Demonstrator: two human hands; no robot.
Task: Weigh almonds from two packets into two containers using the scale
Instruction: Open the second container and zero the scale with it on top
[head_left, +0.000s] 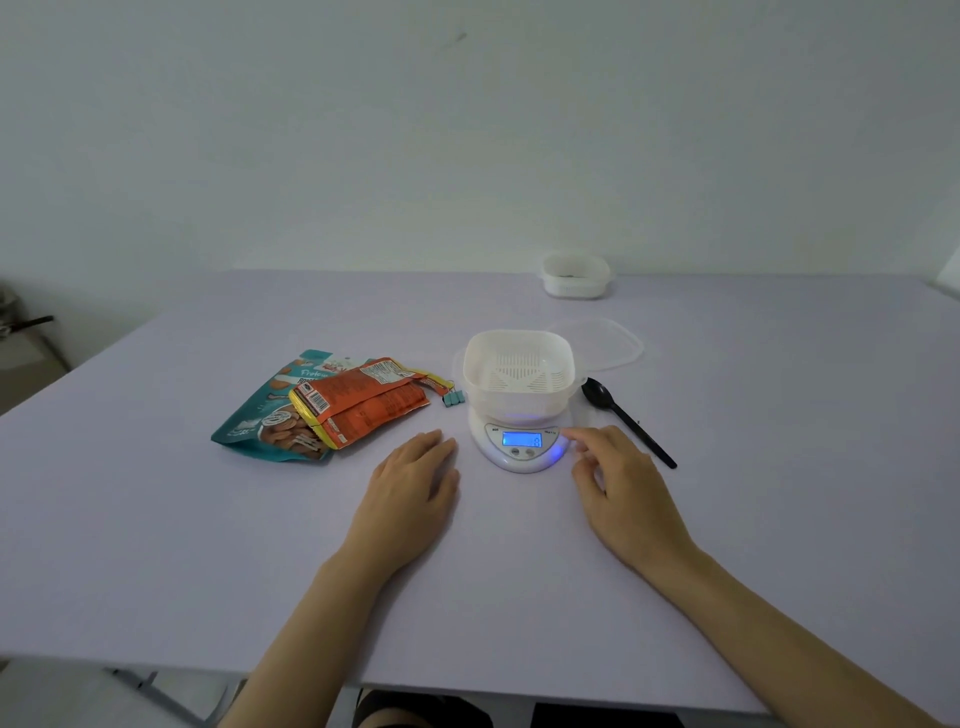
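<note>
White scale (521, 447) lies between the flat left hand (413, 486) and loose-fingered right hand (621, 483), both hands empty.

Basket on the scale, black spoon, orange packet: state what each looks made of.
White basket: looks like moulded plastic, smooth with a soft sheen; slots are formed into its walls and base.
Black spoon: probably plastic, one thin piece with a dull shine.
Orange packet: seems to be printed flexible film, glossy and creased; whether it is foil-lined cannot be told.
</note>
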